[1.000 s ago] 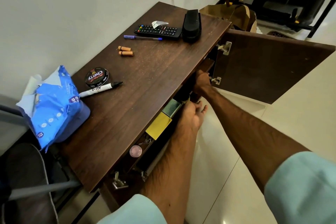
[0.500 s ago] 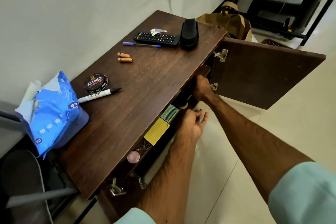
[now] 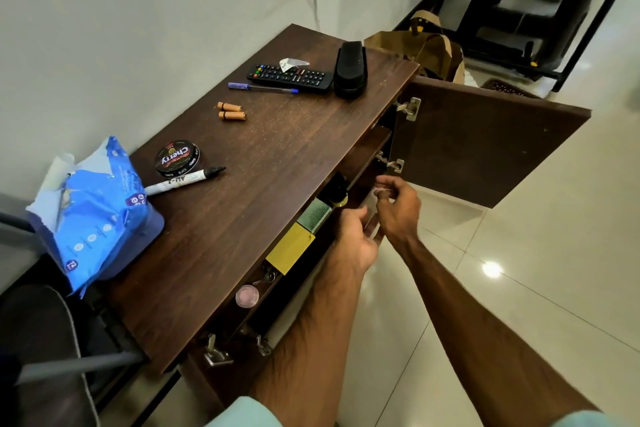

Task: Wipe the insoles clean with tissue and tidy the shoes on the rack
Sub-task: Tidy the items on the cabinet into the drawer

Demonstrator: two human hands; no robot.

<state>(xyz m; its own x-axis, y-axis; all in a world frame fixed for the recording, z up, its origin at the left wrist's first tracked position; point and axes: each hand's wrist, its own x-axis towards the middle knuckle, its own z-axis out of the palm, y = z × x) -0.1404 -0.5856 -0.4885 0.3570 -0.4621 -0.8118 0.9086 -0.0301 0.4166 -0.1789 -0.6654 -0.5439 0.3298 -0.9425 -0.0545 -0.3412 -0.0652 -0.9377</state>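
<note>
- Both hands are drawing back out of the cabinet (image 3: 263, 191). The right hand (image 3: 398, 208), which was tucked under the top a second ago, is now hovering in front of the opening. The left hand (image 3: 356, 239) is rising to meet it from its seven o'clock, almost touching.
- That cabinet, which I am taking for the shoe rack, is running its long axis from seven o'clock to one o'clock in the view, and its door (image 3: 485, 149) is standing wide open at three o'clock.
- Neither shoes nor insoles are showing. If they are here, they are sitting inside under the top, at about ten o'clock from the hands.
- Over at nine o'clock from the hands, well apart across the top, the blue pack (image 3: 97, 218) is lying with white paper poking out. It is probably the tissue, and the left hand is the nearer one to it.
- On the right hand the fingers are curling in, thumb against forefinger, perhaps pinching something small and pale, but I cannot tell whether it is holding anything.
- On the left hand the fingers are hanging loosely curled, holding nothing that shows.
- At the pack's two o'clock, the polish tin (image 3: 177, 158) and the marker (image 3: 183, 178) are lying just beside it.
</note>
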